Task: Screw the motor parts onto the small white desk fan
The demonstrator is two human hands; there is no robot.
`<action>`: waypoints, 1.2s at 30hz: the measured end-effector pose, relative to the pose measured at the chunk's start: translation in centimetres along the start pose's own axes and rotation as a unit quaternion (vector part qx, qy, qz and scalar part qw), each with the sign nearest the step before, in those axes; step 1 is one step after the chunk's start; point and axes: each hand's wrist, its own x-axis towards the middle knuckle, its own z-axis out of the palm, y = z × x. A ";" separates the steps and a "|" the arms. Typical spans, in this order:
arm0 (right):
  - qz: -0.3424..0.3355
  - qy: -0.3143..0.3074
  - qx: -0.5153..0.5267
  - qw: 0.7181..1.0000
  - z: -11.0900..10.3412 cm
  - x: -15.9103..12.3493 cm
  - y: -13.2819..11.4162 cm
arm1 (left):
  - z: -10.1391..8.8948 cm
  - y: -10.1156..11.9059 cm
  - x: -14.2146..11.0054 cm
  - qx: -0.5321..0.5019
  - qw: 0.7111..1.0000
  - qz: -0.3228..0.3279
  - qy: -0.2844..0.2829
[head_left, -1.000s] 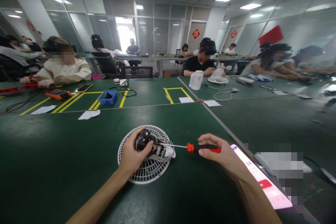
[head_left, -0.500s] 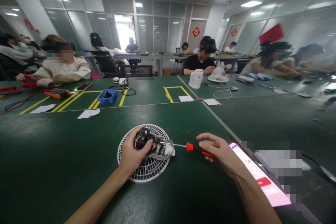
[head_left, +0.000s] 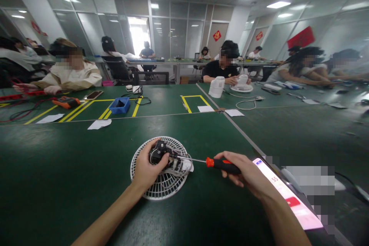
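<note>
My left hand (head_left: 148, 167) is closed around a black fan motor (head_left: 158, 151) with wires about it. Beneath the motor lies a round white fan grille (head_left: 164, 192), flat on the green table. Grey cable (head_left: 175, 169) is bunched beside the motor, near a small white plastic part (head_left: 188, 165). In my right hand (head_left: 242, 169) is a screwdriver (head_left: 221, 164) with a black and red handle. Its shaft points left, and its tip reaches in beside the motor at my left thumb; what the tip touches is too small to make out.
A lit phone (head_left: 288, 196) lies right of my right forearm. Across the green table (head_left: 72, 169) are a blue bin (head_left: 120, 106), paper slips (head_left: 99, 124), an orange meter (head_left: 67, 102) and a white housing (head_left: 216, 87). Co-workers sit opposite; one handles a white fan part (head_left: 242, 84).
The fingers of my right hand have shifted on the screwdriver handle, the index finger now curled lower over it. My left hand and the motor stay in place; the view has shifted slightly.
</note>
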 end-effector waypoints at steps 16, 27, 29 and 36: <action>-0.126 0.026 -0.052 0.990 -1.2 -0.4 0.2 | 0.1 0.0 -0.1 0.006 1.000 -0.003 -0.001; -0.027 0.008 -0.070 0.997 -0.1 -0.4 0.0 | 0.1 -0.4 -0.1 0.008 1.000 0.007 -0.008; -0.033 0.015 -0.078 0.996 -0.1 -0.4 -0.1 | 0.1 -0.4 -0.1 0.012 1.000 0.010 -0.013; -0.132 0.025 -0.085 0.987 -1.2 -0.2 0.3 | 0.0 -0.4 -0.3 0.008 1.000 0.008 -0.016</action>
